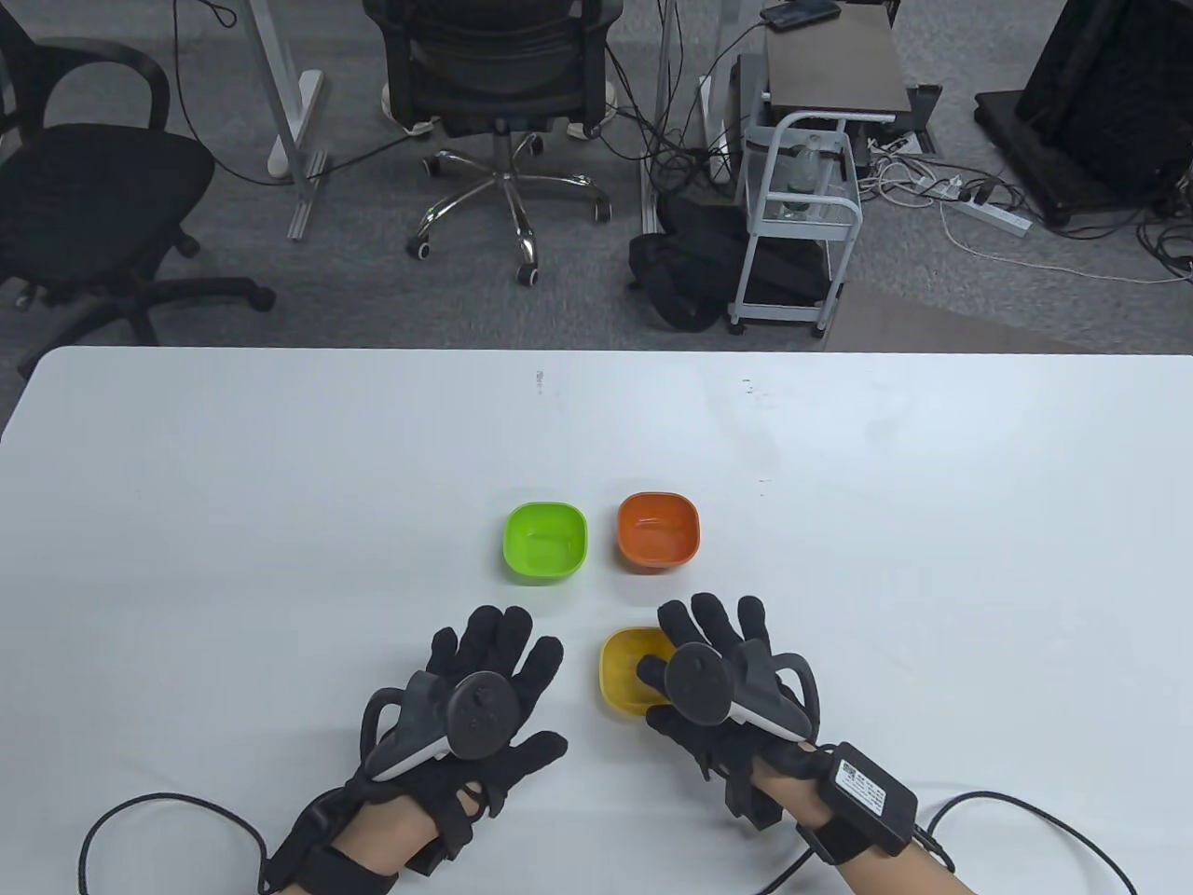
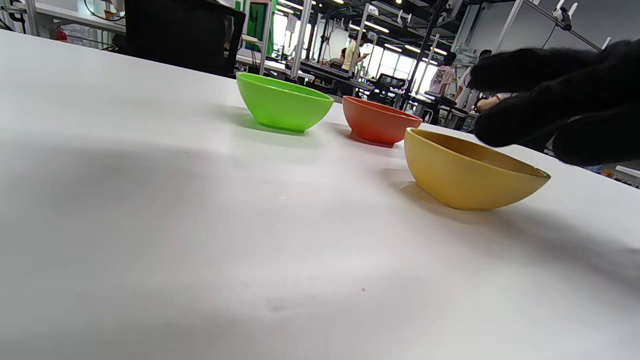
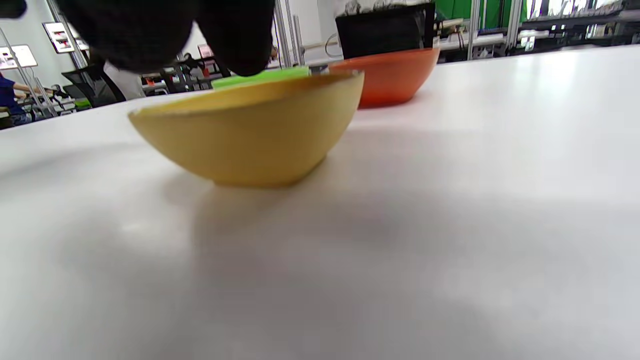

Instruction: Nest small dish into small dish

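Note:
Three small dishes stand on the white table (image 1: 280, 522): a green dish (image 1: 545, 541), an orange dish (image 1: 658, 530) to its right, and a yellow dish (image 1: 626, 685) nearer me. My right hand (image 1: 666, 643) hovers over the yellow dish's right part with its fingers spread, holding nothing. In the right wrist view its fingertips (image 3: 235, 35) hang just above the yellow dish's (image 3: 250, 135) rim. My left hand (image 1: 522, 681) lies open and empty on the table, left of the yellow dish. The left wrist view shows the green (image 2: 282, 102), orange (image 2: 380, 120) and yellow (image 2: 470, 170) dishes in a row.
Beyond the table's far edge (image 1: 596, 350) there are office chairs (image 1: 503, 84), a white cart (image 1: 802, 224) and floor cables. Cables trail from both wrists at the near edge.

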`<action>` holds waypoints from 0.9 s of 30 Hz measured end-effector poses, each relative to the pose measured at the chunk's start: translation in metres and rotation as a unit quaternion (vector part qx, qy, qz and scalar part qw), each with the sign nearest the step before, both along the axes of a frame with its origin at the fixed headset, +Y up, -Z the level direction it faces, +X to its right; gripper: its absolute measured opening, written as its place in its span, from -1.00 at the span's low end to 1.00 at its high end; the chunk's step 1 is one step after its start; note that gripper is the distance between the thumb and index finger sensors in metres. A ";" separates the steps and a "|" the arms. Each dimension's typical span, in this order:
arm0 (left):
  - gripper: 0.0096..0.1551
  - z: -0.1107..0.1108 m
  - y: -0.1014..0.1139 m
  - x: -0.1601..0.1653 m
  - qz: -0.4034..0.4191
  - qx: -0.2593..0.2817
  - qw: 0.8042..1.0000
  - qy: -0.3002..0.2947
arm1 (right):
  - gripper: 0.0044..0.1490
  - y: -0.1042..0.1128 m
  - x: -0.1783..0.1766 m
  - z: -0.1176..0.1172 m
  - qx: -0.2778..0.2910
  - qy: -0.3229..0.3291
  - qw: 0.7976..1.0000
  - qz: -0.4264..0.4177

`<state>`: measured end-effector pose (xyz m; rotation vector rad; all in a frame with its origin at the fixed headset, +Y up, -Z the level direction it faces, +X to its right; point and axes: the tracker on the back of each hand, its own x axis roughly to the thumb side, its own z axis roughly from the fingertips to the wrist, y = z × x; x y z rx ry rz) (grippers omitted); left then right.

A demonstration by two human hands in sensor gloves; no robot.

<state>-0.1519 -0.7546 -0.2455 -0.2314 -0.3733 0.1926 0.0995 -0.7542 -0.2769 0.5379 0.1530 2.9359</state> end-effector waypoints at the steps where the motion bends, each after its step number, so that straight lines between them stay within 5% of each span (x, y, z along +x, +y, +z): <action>1: 0.02 0.000 0.000 0.000 -0.001 -0.001 1.000 0.000 | -0.29 0.007 0.000 0.001 0.024 0.003 1.000 0.000; 6: 0.02 0.000 -0.002 0.003 -0.006 -0.002 1.000 -0.012 | -0.17 0.035 0.002 0.001 0.086 -0.014 0.996 -0.031; 12: 0.02 0.001 0.000 0.002 -0.003 -0.005 1.000 -0.014 | -0.17 0.052 0.007 -0.036 0.112 -0.045 0.991 -0.058; 21: 0.02 0.003 0.002 0.000 0.000 -0.004 1.000 -0.014 | -0.19 0.006 0.010 -0.124 0.017 -0.157 0.987 -0.037; 27: 0.02 0.003 0.004 -0.001 0.006 -0.003 1.000 -0.010 | -0.37 -0.016 0.005 -0.151 -0.048 -0.174 0.983 0.013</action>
